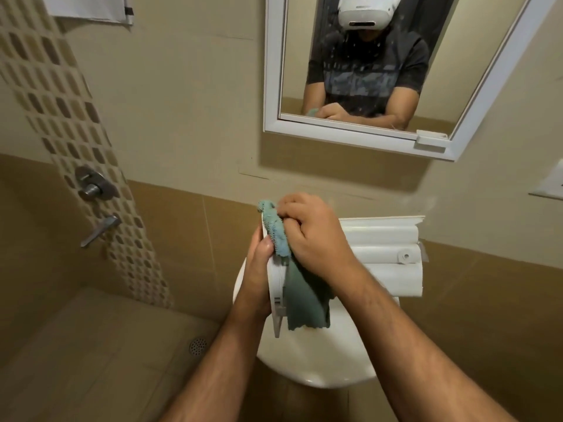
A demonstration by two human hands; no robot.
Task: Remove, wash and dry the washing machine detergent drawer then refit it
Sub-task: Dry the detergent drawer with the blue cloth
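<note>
The white detergent drawer (pixel 276 284) is held on edge above the basin, its long side running toward me. My left hand (pixel 258 269) grips it from the left side, fingers curled round its edge. My right hand (pixel 313 233) grips a teal cloth (pixel 304 296) bunched against the drawer's upper end. The rest of the cloth hangs down over the drawer's right face. Most of the drawer is hidden behind the cloth and both hands.
A white basin (pixel 320 360) lies under the hands. A second white plastic part (pixel 387 254) rests at the back right of it. A white-framed mirror (pixel 365 129) hangs above. Shower valve (pixel 94 187) and lever tap (pixel 100 229) sit on the left wall, a floor drain (pixel 198 345) below.
</note>
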